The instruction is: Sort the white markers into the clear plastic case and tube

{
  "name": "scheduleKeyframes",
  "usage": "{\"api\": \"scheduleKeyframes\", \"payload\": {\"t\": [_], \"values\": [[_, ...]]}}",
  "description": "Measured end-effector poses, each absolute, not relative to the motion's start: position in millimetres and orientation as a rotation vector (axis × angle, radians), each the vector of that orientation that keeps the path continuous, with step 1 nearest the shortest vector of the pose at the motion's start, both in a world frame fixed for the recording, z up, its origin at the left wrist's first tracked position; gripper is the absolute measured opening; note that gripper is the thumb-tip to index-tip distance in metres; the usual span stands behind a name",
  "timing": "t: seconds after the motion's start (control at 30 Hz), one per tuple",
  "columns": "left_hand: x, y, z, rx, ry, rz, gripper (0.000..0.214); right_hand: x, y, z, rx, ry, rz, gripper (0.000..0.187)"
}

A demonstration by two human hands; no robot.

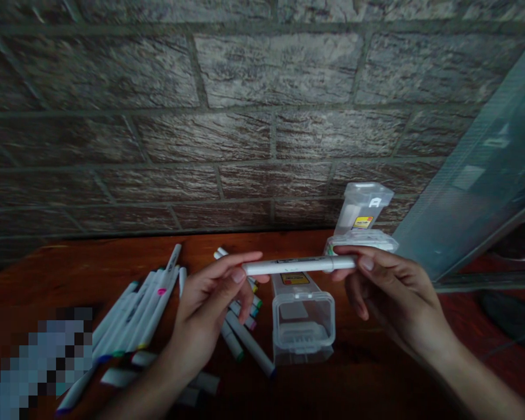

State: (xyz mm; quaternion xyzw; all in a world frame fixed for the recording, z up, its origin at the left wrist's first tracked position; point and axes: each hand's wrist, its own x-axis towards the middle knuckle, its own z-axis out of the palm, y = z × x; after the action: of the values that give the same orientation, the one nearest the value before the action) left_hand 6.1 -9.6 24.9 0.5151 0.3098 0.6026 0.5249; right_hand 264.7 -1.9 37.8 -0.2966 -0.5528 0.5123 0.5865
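Observation:
A white marker (300, 266) is held level in the air, one end in each hand. My left hand (214, 291) pinches its left end between thumb and fingers. At the opposite end, my right hand (385, 277) grips it the same way. Beneath the marker, a clear plastic case (304, 321) lies on the table with its mouth facing me. Loose markers (249, 341) with coloured ends lie near my left hand, which partly hides them. Farther left is a row of several white markers (144, 303).
The wooden table (91, 251) meets a stone-brick wall (231, 134) at the back. A clear case (363, 207) with a yellow label stands at the back right, and another clear container (376, 240) is in front of it. A pixelated patch covers the lower left.

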Motion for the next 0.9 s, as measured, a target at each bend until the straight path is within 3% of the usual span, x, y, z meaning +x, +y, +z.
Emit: {"api": "scheduleKeyframes", "payload": {"t": [0.9], "values": [[1.2, -11.8, 18.6, 1.311, 0.863, 1.44, 0.027, 270.7, -1.4, 30.4, -0.57, -1.421, 1.103, 0.026]]}}
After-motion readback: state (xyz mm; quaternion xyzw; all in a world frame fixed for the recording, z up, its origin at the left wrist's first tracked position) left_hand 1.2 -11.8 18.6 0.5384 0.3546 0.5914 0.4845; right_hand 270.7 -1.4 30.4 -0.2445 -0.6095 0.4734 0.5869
